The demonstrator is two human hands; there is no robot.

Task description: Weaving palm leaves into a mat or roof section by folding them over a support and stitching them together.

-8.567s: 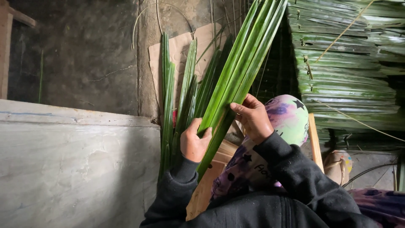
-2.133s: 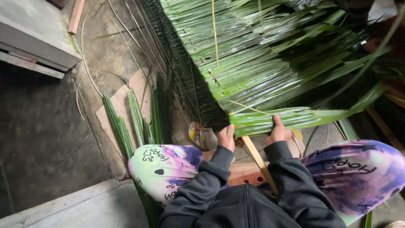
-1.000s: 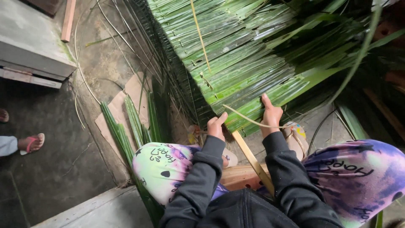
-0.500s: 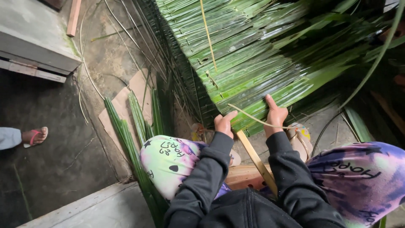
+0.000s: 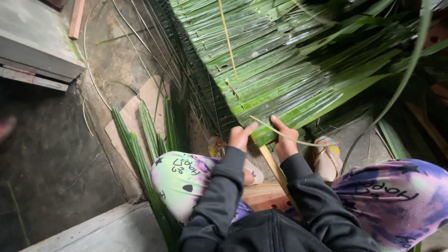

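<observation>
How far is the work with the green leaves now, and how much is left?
Done: many folded leaves already sit in rows on the leaf panel. In hand: the left hand and right hand press the nearest leaf at the panel's near edge, where a thin pale strip passes. Left: loose leaves lie on the cardboard, not yet added.

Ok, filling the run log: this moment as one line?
left hand: touching folded green palm-leaf panel edge | right hand: holding thin pale strip | loose green leaves: on floor

Sheet of cardboard (image 5: 140,109) on the floor left of my knee, loose green leaf strips (image 5: 140,140) lying across it, concrete slab (image 5: 32,46) beyond it.
</observation>
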